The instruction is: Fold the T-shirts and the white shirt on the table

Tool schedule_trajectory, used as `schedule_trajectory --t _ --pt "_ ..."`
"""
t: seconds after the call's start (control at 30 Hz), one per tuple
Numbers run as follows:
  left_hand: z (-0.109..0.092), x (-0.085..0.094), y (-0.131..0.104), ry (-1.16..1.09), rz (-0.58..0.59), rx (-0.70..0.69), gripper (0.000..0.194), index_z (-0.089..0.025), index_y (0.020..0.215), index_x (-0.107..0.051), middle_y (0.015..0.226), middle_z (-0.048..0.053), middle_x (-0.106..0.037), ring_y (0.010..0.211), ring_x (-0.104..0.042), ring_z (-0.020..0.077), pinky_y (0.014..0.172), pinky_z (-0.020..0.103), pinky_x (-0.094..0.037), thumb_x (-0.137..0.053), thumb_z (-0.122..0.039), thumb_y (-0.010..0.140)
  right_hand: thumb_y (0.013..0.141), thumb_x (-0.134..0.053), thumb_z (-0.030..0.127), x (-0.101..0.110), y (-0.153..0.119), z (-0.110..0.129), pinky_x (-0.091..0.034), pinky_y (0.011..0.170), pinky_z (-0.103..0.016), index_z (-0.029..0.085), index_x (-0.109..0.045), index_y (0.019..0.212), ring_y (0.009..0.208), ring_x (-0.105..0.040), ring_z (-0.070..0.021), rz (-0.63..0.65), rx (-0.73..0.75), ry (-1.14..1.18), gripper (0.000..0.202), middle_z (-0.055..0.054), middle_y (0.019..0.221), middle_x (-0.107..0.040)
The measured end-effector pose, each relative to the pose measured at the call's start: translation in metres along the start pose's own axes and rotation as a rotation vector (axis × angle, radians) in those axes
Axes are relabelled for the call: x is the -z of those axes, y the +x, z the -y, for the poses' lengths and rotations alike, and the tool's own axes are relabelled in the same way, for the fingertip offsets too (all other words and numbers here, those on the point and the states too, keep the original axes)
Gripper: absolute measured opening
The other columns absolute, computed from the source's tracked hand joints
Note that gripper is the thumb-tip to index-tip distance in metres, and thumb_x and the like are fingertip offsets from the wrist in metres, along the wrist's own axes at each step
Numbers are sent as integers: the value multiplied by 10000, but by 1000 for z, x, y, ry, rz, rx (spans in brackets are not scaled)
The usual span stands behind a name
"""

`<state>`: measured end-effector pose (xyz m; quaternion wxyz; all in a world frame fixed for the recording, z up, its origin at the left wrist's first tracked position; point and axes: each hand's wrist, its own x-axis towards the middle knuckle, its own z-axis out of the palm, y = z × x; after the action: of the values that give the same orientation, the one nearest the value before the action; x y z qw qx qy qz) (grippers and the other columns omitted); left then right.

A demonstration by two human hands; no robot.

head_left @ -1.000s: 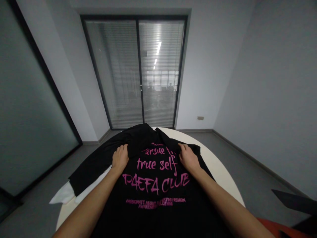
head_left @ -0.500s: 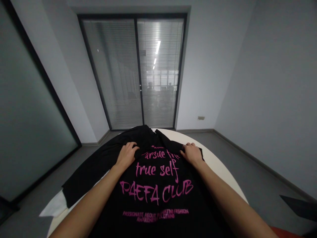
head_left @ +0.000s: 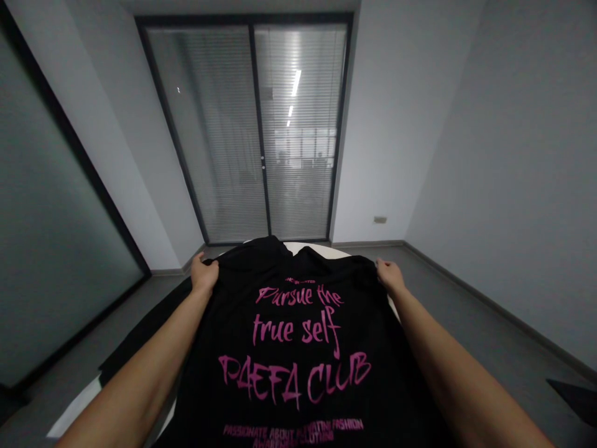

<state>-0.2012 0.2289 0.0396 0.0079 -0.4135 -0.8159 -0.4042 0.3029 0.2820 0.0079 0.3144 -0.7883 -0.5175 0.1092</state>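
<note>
A black shirt [head_left: 280,354] with pink lettering is spread before me, its printed side up and the text upright to me. Near its far left corner, at the shoulder, my left hand [head_left: 204,275] is closed on the fabric. My right hand [head_left: 390,275] pinches the opposite shoulder edge. The cloth between the two hands is stretched wide, and the lettering lies nearly flat. Black cloth [head_left: 147,333] also extends down to the left behind my left forearm, with a white piece [head_left: 77,404] at its end. The shirt's near edge is out of view.
Beneath the shirt is a pale round table [head_left: 321,251], mostly covered. Beyond it stands a dark-framed glass door [head_left: 261,137] with blinds. Grey walls rise on both sides, with a frosted panel [head_left: 51,205] at left. A dark object [head_left: 576,398] shows at lower right.
My hands have moved apart, out to the two shoulders. The shirt's upper part is now pulled wider and its lettering is smoother. The right side no longer lies folded in.
</note>
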Motion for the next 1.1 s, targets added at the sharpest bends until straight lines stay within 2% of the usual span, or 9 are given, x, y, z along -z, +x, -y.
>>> schedule_trajectory --t 0.17,0.23,0.33,0.47,0.6,0.73,0.87,0.97,1.1 --pt "-7 0 -30 274 -57 -420 618 -234 1490 -403 1583 134 -325 1426 -332 343 1148 514 -311 -572 -282 897 792 -533 764 -10 -4 5 -475 959 -421 176 -510 1385 1127 -637 -310 133 12 -1 836 -184 1244 -657" --pt "-10 -3 -39 399 46 -616 612 -269 1507 -383 1599 98 -312 1426 -326 315 1154 482 -298 -544 -263 917 756 -607 743 -15 -7 6 -475 955 -422 187 -442 1436 1141 -631 -315 200 77 -42 894 -181 1270 -643" --pt "-15 -10 -40 488 185 -702 650 -271 1544 -318 1572 104 -362 1370 -395 307 1093 443 -376 -527 -262 928 808 -661 553 -20 -12 8 -482 935 -410 176 -428 1431 1140 -634 -322 214 136 -152 765 -182 1250 -652" --pt "-16 -19 -30 367 306 -587 585 -278 1486 -427 1427 121 -517 1289 -480 298 1045 432 -430 -545 -246 914 895 -541 406 -16 -13 10 -496 916 -403 124 -455 1381 1118 -648 -331 143 46 -126 568 -219 1197 -661" --pt "-14 -26 -19 189 347 -431 242 -246 1080 -713 1212 108 -649 1217 -568 297 1038 452 -448 -577 -232 881 926 -448 366 -6 -7 2 -498 928 -446 94 -365 1448 1112 -652 -349 -10 -142 -34 594 -267 1196 -645" --pt "-12 -31 -4 1 247 -224 212 -171 1044 -676 1064 146 -697 1046 -689 298 955 470 -520 -516 -208 910 925 -426 277 -1 1 -19 -491 953 -448 102 -232 1540 1149 -641 -333 -43 -162 -36 668 -264 1238 -632" --pt "-8 -28 16 -270 117 22 344 -90 1281 -489 902 137 -698 738 -753 208 709 341 -615 -348 -139 971 970 -366 430 -5 5 -34 -475 986 -429 144 -608 1303 1182 -619 -335 29 -87 -72 501 -207 1225 -663" --pt "-5 -19 31 -412 22 113 351 -99 1298 -446 897 108 -686 700 -749 161 659 264 -614 -309 -108 975 854 -523 664 -10 5 -35 -504 939 -431 136 -646 1242 1132 -638 -355 86 -73 -105 667 -204 1198 -676" --pt "-3 -7 48 -420 -90 132 325 -102 1204 -511 919 84 -676 737 -736 131 674 219 -599 -304 -69 955 835 -650 516 -15 -1 -32 -512 919 -421 158 -554 1345 1123 -645 -324 71 6 -229 630 -193 1230 -653"
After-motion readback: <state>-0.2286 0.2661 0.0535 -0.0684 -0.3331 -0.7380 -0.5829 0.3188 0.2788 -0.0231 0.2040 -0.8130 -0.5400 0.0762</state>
